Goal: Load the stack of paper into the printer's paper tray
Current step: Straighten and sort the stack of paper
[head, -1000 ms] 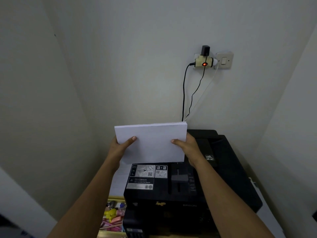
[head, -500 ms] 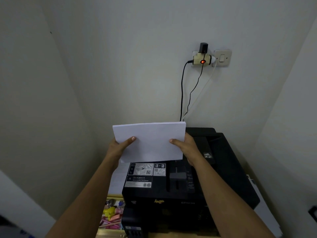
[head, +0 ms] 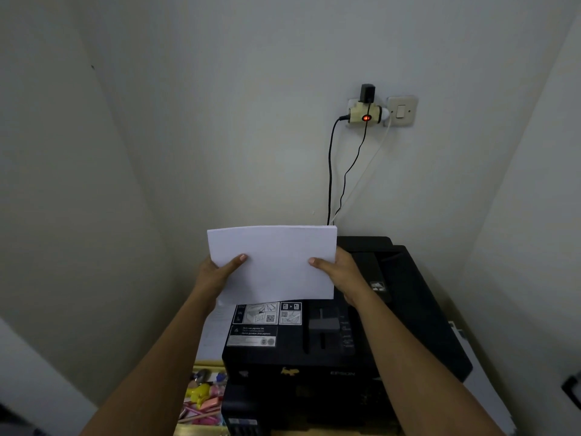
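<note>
A white stack of paper (head: 276, 259) stands nearly upright above the black printer (head: 330, 350). My left hand (head: 217, 275) grips its left edge, thumb on the front sheet. On the right edge sits my right hand (head: 339, 272), also with the thumb in front. The stack's lower edge hangs just above the printer's rear paper tray (head: 270, 325), whose flap carries white instruction labels. A grey slider (head: 323, 325) sits to the right of the labels.
The printer stands in a corner between pale walls. A wall socket adapter (head: 366, 113) with a red light and cables hangs behind it, next to a switch (head: 401, 111). A box of colourful small items (head: 204, 398) lies left of the printer.
The stack and both hands sit slightly lower, closer to the printer, than a second ago. The grip is the same.
</note>
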Tool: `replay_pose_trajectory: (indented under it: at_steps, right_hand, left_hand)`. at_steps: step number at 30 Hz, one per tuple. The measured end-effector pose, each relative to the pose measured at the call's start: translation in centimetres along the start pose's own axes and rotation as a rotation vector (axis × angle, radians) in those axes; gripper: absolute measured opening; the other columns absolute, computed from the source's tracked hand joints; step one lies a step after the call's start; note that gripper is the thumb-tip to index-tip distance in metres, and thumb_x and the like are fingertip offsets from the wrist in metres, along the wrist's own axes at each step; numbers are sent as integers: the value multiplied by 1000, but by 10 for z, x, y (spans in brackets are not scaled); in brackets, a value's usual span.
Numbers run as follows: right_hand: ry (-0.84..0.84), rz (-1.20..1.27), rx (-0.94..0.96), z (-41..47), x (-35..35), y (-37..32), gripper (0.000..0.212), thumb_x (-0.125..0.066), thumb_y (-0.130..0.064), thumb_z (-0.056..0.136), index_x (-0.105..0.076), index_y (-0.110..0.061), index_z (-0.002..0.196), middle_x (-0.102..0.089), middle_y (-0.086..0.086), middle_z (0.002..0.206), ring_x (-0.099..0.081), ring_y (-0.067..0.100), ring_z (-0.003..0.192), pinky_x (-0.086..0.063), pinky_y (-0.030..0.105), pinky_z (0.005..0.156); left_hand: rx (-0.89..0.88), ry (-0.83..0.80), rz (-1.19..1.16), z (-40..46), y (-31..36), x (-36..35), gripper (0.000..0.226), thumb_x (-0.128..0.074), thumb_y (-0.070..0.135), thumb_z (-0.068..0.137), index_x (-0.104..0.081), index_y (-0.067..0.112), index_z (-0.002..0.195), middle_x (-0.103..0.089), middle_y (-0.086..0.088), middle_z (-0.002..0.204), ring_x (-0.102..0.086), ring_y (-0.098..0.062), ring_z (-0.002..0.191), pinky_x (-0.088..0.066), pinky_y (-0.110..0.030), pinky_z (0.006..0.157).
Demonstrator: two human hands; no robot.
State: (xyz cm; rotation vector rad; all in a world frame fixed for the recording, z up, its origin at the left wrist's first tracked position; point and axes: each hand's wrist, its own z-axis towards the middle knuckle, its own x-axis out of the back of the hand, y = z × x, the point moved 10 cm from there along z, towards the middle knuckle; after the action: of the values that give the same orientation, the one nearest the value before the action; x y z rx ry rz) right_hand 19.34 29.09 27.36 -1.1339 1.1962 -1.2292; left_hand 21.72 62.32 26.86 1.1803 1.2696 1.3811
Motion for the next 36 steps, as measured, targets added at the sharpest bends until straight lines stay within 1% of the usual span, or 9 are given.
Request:
replay_pose_trajectory:
  at_steps: [5, 11, 15, 19, 21, 25, 29, 32, 36]
  right_hand:
    - [7, -2, 9, -10, 9, -9, 36, -84, -14, 93, -72, -27, 124, -80, -4, 120, -78, 12, 105, -62, 24, 80]
    - [54, 3, 52, -18, 30, -26, 40, -84, -18, 94, -71, -23, 132, -79, -3, 123, -77, 16, 110, -63, 34, 91]
    - [107, 14, 76, -29, 52, -38, 40, -83, -18, 96, -70, -21, 134, -79, -2, 125, -76, 16, 110, -63, 36, 91]
    - [173, 53, 69, -46, 81, -41, 36, -83, -16, 95, -71, -24, 129, -80, -3, 122, -77, 18, 108, -65, 38, 88]
    - [203, 69, 66, -57, 96, -41, 36, -83, -15, 95, -72, -23, 128, -81, -2, 120, -78, 21, 108, -65, 39, 86]
    - [274, 132, 43, -81, 127, -36, 34, -83, -13, 94, -72, -22, 124, -82, 0, 116, -79, 25, 104, -65, 37, 77]
    - [336, 176, 32, -103, 157, -30, 36, -84, -12, 92, -73, -19, 126, -82, 3, 118, -78, 33, 108, -65, 47, 83]
    - [387, 261, 29, -121, 181, -24, 39, -84, -11, 92, -71, -16, 129, -80, 7, 123, -76, 37, 114, -63, 56, 94]
    - [455, 385, 25, -146, 208, -18, 43, -83, -10, 92, -70, -17, 132, -80, 5, 125, -75, 34, 116, -62, 54, 96]
  left_hand:
    - [-20, -23, 37, -2, 14, -8, 57, -91, 43, 78, -71, 19, 126, -76, 3, 117, -70, -18, 107, -55, -35, 83]
    - [-25, -46, 71, 5, 32, -28, 57, -93, 46, 75, -75, 16, 120, -77, 0, 115, -72, -19, 104, -54, -33, 79]
    - [-31, -90, 78, 7, 46, -53, 50, -93, 45, 75, -75, 20, 115, -76, 6, 105, -72, -14, 99, -54, -28, 72]
    - [-35, -190, 57, -6, 54, -85, 45, -91, 41, 78, -73, 20, 114, -75, 9, 102, -73, -12, 95, -56, -26, 72]
    - [-44, -235, 27, -14, 54, -98, 47, -90, 41, 81, -74, 18, 118, -78, 6, 108, -75, -16, 98, -59, -29, 76]
    - [-9, -333, -49, -31, 46, -121, 57, -87, 50, 79, -74, 16, 123, -81, -2, 116, -77, -29, 108, -62, -45, 91]
    - [51, -366, -93, -54, 35, -141, 57, -86, 53, 80, -76, 12, 119, -80, -8, 117, -75, -36, 111, -59, -57, 100]
    - [91, -387, -185, -78, 28, -159, 71, -88, 59, 75, -73, 13, 128, -77, -11, 126, -70, -37, 121, -54, -54, 108]
    - [118, -441, -362, -123, 30, -195, 89, -84, 64, 77, -59, 13, 145, -67, -22, 140, -65, -41, 127, -48, -54, 113]
